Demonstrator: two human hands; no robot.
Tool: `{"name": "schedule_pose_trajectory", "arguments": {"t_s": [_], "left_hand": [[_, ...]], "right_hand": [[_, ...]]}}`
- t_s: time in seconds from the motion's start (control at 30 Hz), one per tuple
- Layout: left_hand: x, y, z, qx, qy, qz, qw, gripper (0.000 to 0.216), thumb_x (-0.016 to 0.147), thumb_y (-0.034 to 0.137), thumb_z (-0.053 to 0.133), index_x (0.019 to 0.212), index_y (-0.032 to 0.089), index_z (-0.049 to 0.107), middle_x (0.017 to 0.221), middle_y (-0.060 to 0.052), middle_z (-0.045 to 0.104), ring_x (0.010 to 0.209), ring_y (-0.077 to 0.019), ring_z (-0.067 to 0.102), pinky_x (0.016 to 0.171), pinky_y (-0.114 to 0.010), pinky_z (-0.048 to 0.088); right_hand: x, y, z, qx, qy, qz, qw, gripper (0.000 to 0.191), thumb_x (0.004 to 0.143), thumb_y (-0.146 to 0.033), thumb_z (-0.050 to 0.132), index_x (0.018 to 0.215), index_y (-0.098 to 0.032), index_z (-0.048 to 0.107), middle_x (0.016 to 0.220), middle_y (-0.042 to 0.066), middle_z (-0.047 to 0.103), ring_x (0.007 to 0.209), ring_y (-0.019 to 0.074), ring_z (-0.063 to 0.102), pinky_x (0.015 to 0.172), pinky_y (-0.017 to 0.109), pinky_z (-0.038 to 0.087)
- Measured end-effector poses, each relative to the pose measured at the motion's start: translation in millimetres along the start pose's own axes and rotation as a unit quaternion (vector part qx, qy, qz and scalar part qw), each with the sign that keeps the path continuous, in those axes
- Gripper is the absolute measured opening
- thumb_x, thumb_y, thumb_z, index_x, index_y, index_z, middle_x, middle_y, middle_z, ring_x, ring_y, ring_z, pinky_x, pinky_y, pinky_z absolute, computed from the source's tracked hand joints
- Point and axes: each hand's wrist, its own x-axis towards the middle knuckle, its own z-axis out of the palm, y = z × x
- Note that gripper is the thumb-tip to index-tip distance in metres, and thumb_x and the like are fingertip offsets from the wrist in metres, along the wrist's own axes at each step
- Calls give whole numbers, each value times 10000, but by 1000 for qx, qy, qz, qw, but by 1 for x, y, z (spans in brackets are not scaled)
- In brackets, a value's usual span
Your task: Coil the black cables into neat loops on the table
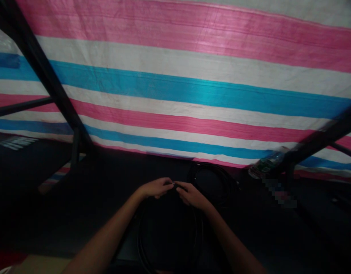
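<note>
A coil of black cable (140,243) hangs in a loop below my two hands, over the dark table's near part. My left hand (158,187) pinches the top of the loop, thumb and fingers together. Close beside it, fingertips almost touching, my right hand (189,194) is closed on the same coil from the other side. A tiny bright spot shows between the fingertips; it is too small to name. Just beyond my right hand, a second coil of black cable (226,179) lies on the table.
The black table (112,167) runs back to a pink, white and blue striped sheet (175,89). Dark slanted frame bars (46,76) stand left and right. A clear bottle (266,163) lies by the right bar. White strips (18,142) lie at far left.
</note>
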Motion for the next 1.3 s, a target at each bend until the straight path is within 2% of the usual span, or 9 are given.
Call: {"name": "schedule_pose_trajectory", "arguments": {"t_s": [0.13,0.23,0.4,0.63,0.73,0.83,0.93,1.03,1.3], "left_hand": [[0,1,4,22,4,33,999,582,841,654,517,1203,219,378,697,71,451,455,-60,367,419,-183,289],[0,2,11,14,2,18,1000,553,857,649,492,1180,232,327,715,66,471,462,-63,390,422,-180,305],[0,4,17,-21,38,16,999,485,877,660,437,1099,245,318,691,80,448,477,-63,390,437,-171,327],[0,1,-13,-42,68,57,995,434,869,579,511,1068,197,460,643,83,391,479,-66,361,440,-182,317],[1,0,-20,-49,93,57,993,452,875,623,462,956,181,505,626,80,360,468,-64,331,418,-178,293],[-1,2,-20,-17,93,58,994,471,863,644,470,924,181,526,612,79,359,454,-66,327,396,-176,265],[-5,6,-17,20,81,77,994,474,854,647,482,852,176,529,619,65,403,448,-68,353,389,-186,264],[-7,9,-17,47,85,88,991,484,853,647,479,787,170,530,625,49,442,451,-70,374,396,-195,260],[-2,3,-20,-16,54,74,996,457,882,600,460,917,157,564,576,62,454,437,-88,431,406,-200,331]], "right_hand": [[3,1,8,-65,81,-57,993,483,899,-378,562,1344,-191,566,899,64,712,769,190,652,670,303,528],[1,-7,11,-116,77,-96,986,485,907,-328,559,1378,-216,523,1248,95,649,1092,237,618,927,375,478],[-2,-11,11,-185,63,-96,976,250,921,-298,542,1127,-202,647,980,54,725,851,198,672,772,300,492],[4,-3,-17,-216,284,-60,932,259,900,-363,536,1063,-183,626,958,81,705,887,238,666,770,320,475],[5,-3,-21,-209,315,-63,924,267,882,-413,551,982,-181,637,900,75,697,863,239,658,755,320,478],[3,-5,-19,-192,287,-56,937,269,840,-450,598,848,-182,623,784,50,664,722,199,631,648,290,473],[-1,-8,-15,-95,143,-8,985,319,866,-500,551,834,-185,594,700,11,628,501,126,542,456,239,397],[-2,-10,-9,-27,50,12,998,350,889,-522,521,858,-181,593,581,-41,550,396,82,437,379,204,306],[8,1,-5,58,163,40,984,466,824,-608,575,622,-218,417,388,-92,375,303,60,328,317,190,199]]}}
